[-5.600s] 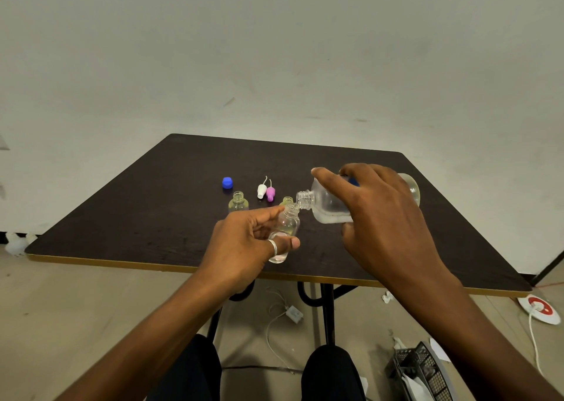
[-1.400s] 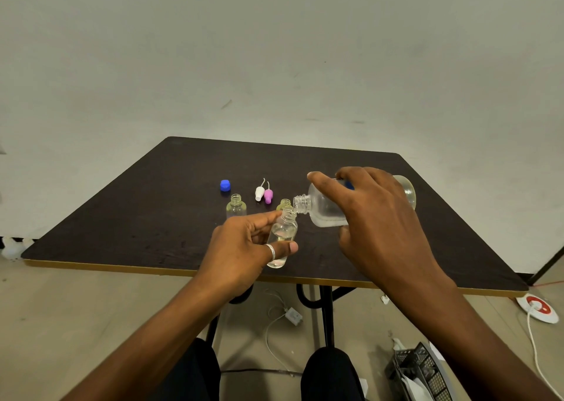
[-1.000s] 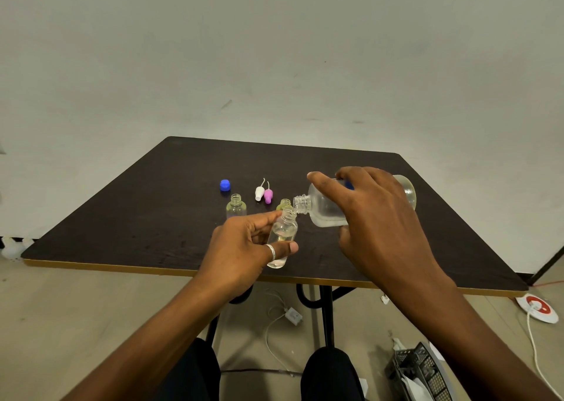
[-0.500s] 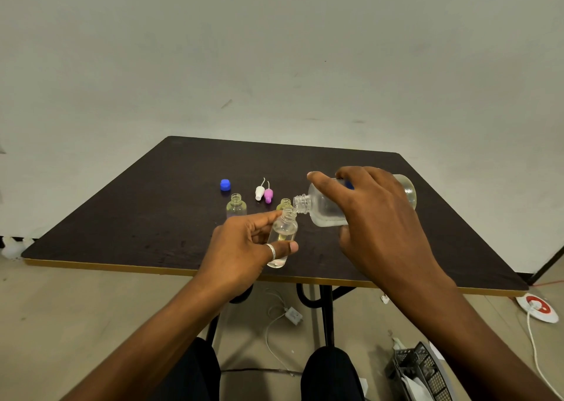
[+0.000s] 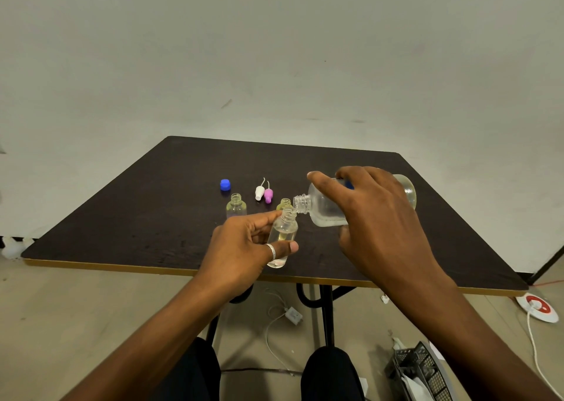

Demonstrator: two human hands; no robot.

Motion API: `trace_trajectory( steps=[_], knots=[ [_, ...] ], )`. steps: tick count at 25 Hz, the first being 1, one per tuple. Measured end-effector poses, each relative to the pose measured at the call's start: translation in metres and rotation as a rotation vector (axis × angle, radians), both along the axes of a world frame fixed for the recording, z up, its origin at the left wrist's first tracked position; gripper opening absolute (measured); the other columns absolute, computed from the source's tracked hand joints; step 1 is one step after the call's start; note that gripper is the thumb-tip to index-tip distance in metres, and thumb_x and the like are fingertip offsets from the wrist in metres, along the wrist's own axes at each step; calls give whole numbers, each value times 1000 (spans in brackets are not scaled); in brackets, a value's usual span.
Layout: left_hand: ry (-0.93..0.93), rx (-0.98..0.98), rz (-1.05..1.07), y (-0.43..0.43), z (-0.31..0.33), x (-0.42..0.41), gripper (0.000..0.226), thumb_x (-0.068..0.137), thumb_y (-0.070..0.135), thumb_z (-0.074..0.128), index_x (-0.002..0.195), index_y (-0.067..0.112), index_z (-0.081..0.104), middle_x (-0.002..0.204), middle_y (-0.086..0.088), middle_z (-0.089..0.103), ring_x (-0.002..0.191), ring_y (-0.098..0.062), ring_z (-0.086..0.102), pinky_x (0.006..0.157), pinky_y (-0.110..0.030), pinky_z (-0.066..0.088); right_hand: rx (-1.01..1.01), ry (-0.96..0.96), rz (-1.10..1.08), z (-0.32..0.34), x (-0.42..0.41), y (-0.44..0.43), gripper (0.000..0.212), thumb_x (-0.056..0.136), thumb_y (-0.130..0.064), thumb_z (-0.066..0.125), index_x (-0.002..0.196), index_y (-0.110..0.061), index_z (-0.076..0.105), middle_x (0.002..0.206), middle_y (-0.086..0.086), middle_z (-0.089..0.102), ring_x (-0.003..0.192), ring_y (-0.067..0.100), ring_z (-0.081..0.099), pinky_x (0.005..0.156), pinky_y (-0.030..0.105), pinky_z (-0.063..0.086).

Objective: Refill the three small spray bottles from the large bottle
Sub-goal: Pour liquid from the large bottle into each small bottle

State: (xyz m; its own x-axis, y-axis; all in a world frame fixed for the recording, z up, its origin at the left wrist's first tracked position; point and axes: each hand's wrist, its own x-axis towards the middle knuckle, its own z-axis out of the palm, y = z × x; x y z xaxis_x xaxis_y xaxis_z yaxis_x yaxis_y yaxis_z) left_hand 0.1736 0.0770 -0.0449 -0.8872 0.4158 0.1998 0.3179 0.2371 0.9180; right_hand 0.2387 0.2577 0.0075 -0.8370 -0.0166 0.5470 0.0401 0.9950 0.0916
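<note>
My left hand (image 5: 244,248) grips a small clear spray bottle (image 5: 282,235), uncapped and tilted, above the table's near edge. My right hand (image 5: 375,217) holds the large clear bottle (image 5: 323,208) tipped on its side, its open neck touching the small bottle's mouth. Clear liquid fills part of the small bottle. A second small bottle (image 5: 236,206) stands open on the table to the left. A third small bottle (image 5: 285,203) is mostly hidden behind the held one.
On the dark table (image 5: 152,217) lie a blue cap (image 5: 225,184), a white spray top (image 5: 259,191) and a pink spray top (image 5: 268,194). Below are the table legs, a cable, a black basket (image 5: 421,370) and a white-red disc (image 5: 538,307) on the floor.
Over the last seconds both hands hold nearly still in the pouring pose. The liquid level in the small bottle looks slightly higher than 5.6 s ago.
</note>
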Motion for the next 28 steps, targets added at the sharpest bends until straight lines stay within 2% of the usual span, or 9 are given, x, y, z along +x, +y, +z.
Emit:
trace_trajectory(
  steps=[3,10,17,22,28],
  knots=[
    [-6,10,0,0,0,1,55,75,22,83,127,29,65,107,19,73,101,7,66,94,-23,52,4,-1,-4,0,0,0,84,67,-9,81,140,-33,45,131,9,57,122,34,49,98,49,41],
    [-4,7,2,0,0,1,56,75,23,83,127,29,65,108,19,73,101,8,66,94,-21,52,0,-2,-5,-1,-1,0,84,67,-9,82,139,-32,45,130,9,57,121,34,49,98,49,41],
    [-10,4,-1,0,1,1,56,76,22,82,129,28,64,111,16,73,105,4,66,99,-29,52,-15,-1,1,0,-1,0,85,65,-8,83,138,-32,46,130,10,58,121,36,49,97,51,42],
    [-4,2,-4,1,1,1,56,76,22,82,129,27,64,111,16,73,102,6,66,96,-22,52,7,-19,-3,0,-2,1,87,70,-14,81,143,-35,39,136,8,53,126,33,45,102,49,39],
    [2,2,-7,0,1,1,54,76,23,82,127,30,65,110,18,73,102,7,66,93,-17,51,-2,-21,-3,0,-1,1,87,68,-13,82,142,-33,41,134,9,54,124,34,46,101,50,39]
  ],
)
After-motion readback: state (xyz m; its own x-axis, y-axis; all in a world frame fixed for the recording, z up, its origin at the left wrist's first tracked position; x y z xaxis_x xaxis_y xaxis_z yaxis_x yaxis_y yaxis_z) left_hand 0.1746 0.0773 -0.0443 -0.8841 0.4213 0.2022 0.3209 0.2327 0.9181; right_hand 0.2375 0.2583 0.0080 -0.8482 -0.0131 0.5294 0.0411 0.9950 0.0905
